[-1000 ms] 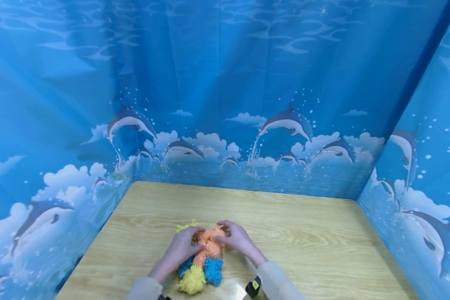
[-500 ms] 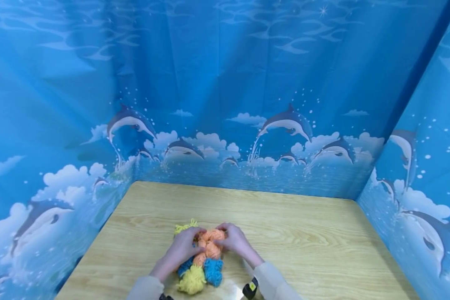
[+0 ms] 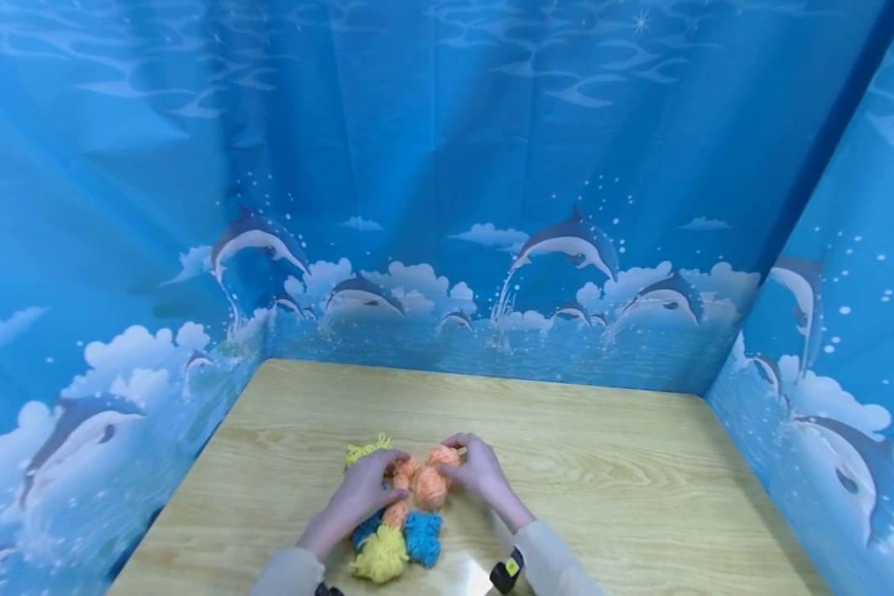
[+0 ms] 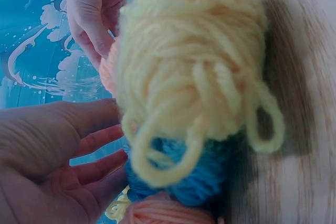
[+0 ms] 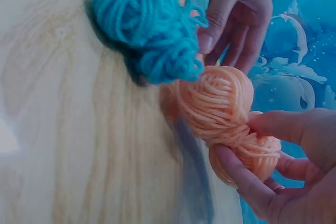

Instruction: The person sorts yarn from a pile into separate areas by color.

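Note:
A peach yarn skein (image 5: 220,98), pinched in at its middle, is held between the thumb and fingers of my right hand (image 3: 480,476). In the right wrist view it is tilted at the table's edge of view, apart from the teal skein (image 5: 142,30). My left hand (image 3: 365,484) rests against the left side of the yarn pile, thumb and fingers spread, the fingertips partly hidden. Between the hands lie smaller peach skeins (image 3: 397,513). A yellow skein (image 4: 194,61) fills the left wrist view, with a dark blue skein (image 4: 184,174) below it.
Another yellow skein (image 3: 368,447) lies beyond my left hand. All the yarn is on a wood-grain table (image 3: 603,480). A blue curtain (image 3: 432,165) printed with dolphins stands round the table's back and sides.
My right hand has drawn the peach skein a little to the right, opening a gap from the other peach yarn. The left hand stays almost in place.

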A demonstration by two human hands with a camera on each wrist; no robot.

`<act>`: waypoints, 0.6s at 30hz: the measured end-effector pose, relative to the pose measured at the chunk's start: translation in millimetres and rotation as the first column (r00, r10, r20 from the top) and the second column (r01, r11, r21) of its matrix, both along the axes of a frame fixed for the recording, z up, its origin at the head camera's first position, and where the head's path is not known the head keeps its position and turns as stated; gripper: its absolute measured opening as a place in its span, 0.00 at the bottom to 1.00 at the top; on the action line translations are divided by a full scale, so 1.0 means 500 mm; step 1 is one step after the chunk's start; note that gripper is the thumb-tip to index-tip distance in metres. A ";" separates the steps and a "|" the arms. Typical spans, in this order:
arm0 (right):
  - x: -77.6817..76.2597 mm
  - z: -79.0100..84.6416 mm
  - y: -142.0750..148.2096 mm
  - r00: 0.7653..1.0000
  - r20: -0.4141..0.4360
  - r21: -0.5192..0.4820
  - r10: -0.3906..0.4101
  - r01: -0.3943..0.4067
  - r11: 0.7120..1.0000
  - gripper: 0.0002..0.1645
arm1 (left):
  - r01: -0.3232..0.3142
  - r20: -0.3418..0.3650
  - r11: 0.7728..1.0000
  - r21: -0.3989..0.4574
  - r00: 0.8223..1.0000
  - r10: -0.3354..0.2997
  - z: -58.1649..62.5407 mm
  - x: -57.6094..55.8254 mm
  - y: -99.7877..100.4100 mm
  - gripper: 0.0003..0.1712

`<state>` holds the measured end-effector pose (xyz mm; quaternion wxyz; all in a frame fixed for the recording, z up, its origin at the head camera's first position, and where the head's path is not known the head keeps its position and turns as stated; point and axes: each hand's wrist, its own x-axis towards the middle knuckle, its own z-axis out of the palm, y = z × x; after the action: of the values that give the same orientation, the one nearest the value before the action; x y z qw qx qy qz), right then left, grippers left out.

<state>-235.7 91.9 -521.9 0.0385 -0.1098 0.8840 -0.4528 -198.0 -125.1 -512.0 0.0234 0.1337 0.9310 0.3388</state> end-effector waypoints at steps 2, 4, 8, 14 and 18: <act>-0.001 0.005 0.007 1.000 0.021 -0.027 -0.020 0.021 0.999 0.19 | -0.002 0.006 1.000 0.003 1.000 0.002 0.001 0.000 0.000 0.30; -0.004 0.010 0.015 0.999 0.027 -0.049 -0.034 0.035 0.998 0.20 | -0.001 0.016 1.000 0.006 1.000 0.001 0.002 -0.001 0.000 0.29; -0.009 0.020 0.034 0.997 0.054 -0.111 -0.059 0.064 0.992 0.22 | 0.006 0.031 1.000 0.013 0.999 -0.007 0.003 -0.003 0.002 0.29; -0.011 0.031 0.060 0.993 0.035 -0.123 -0.110 0.113 0.986 0.22 | -0.023 0.040 1.000 0.005 0.999 0.023 0.003 -0.009 0.009 0.29; -0.010 0.036 0.076 0.989 0.043 -0.116 -0.140 0.144 0.983 0.22 | -0.044 0.047 0.999 0.001 0.998 0.044 0.004 -0.012 0.014 0.28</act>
<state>-240.6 129.7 -503.8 0.0147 -0.0407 0.8602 -0.5082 -203.8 -118.0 -509.9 0.0376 0.1050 0.9326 0.3432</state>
